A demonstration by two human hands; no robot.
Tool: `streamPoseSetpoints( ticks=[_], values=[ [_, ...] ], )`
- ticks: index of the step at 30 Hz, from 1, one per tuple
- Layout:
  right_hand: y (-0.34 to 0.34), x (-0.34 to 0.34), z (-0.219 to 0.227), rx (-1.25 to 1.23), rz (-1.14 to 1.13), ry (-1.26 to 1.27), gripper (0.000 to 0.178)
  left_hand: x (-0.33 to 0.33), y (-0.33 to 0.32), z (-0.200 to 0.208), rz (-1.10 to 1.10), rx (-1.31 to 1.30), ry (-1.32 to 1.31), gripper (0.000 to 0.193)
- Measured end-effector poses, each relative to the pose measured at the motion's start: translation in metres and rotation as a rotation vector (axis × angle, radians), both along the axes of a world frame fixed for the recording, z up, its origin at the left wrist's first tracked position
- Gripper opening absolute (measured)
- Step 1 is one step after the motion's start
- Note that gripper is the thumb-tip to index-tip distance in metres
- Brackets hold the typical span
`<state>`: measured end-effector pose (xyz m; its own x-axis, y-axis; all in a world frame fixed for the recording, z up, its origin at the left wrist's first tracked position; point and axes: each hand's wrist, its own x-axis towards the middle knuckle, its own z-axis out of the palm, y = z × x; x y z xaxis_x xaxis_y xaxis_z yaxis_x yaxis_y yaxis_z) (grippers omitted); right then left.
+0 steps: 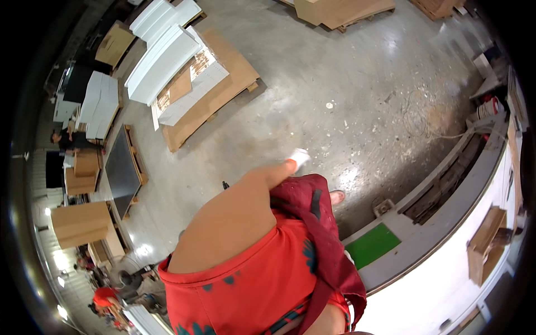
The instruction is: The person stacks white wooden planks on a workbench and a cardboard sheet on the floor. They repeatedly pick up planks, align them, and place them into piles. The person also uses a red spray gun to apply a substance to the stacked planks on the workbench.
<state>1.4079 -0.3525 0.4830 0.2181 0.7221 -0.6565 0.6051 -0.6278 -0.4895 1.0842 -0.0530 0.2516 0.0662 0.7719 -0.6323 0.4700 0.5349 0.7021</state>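
My left hand (pixel 300 158), in a white glove with an orange cuff, hangs over the concrete floor in front of me. It is smeared by motion, so its fingers cannot be made out, and I see nothing held in it. A maroon apron (pixel 301 195) lies just below that wrist. Of my right arm, only a bit of skin (pixel 328 322) shows under the red sleeve. The right hand itself is hidden. To my right, a green panel (pixel 373 245) lies on the grey edge of a long machine bench (pixel 405 259).
White panels (pixel 167 64) are stacked on a cardboard-covered pallet (pixel 234 84) ahead to the left. A dark sheet (pixel 121 173) rests on another pallet. Cables (pixel 419 120) trail over the floor at the right. A wooden box (pixel 486 245) stands on the bench's white top. Other people (pixel 106 298) are at far left.
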Motion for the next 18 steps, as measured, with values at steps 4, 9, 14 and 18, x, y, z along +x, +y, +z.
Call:
streamPoseSetpoints(
  ticks=[4, 9, 14, 18],
  values=[
    [0.045, 0.108, -0.032, 0.078, 0.032, -0.057, 0.055, -0.050, 0.021, -0.027, -0.105, 0.129, 0.483, 0.032],
    [0.142, 0.211, -0.035, -0.042, 0.416, -0.275, 0.058, 0.008, 0.050, 0.001, 0.174, 0.316, 0.333, 0.032],
    [0.270, 0.223, -0.009, 0.122, 0.691, -0.398, 0.054, 0.057, 0.045, 0.050, 0.395, 0.203, 0.436, 0.025],
    [0.331, 0.219, -0.021, 0.296, 0.652, -0.241, 0.055, 0.017, 0.068, -0.030, -0.238, 0.095, 0.961, 0.020]
  ],
)
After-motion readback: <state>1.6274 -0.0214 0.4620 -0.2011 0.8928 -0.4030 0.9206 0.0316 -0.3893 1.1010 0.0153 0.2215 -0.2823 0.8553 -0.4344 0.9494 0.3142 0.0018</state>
